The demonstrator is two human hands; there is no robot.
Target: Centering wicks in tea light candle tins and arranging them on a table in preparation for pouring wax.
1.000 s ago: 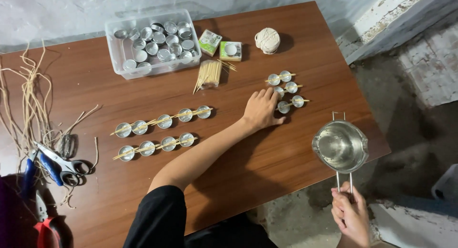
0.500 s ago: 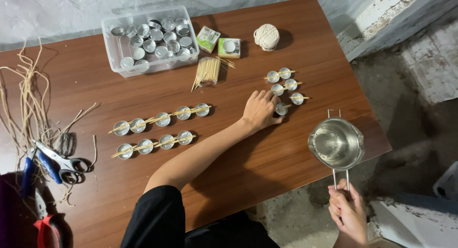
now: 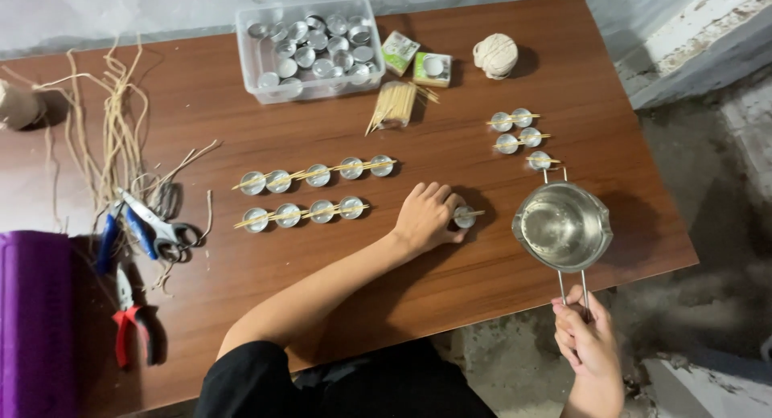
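Since a moment ago the left hand [image 3: 425, 217] is sliding one small round metal candle cup [image 3: 464, 216] away from the group, fingers together and touching it, on the brown wooden table [image 3: 241, 305]. Right hand [image 3: 585, 338] is gripping the wire handle of a shiny steel melting pot [image 3: 562, 227], hovering just beside the cup, with more cups on wooden skewers [image 3: 305, 213] lying nearby.

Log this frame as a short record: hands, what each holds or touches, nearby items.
left hand: on table, fingers at a small metal cup with a stick across it
right hand: grips handle of metal pot, held over table edge
pot contents: clear liquid
cup rows: two, left of the left hand
cup bin: far side
table: brown wood
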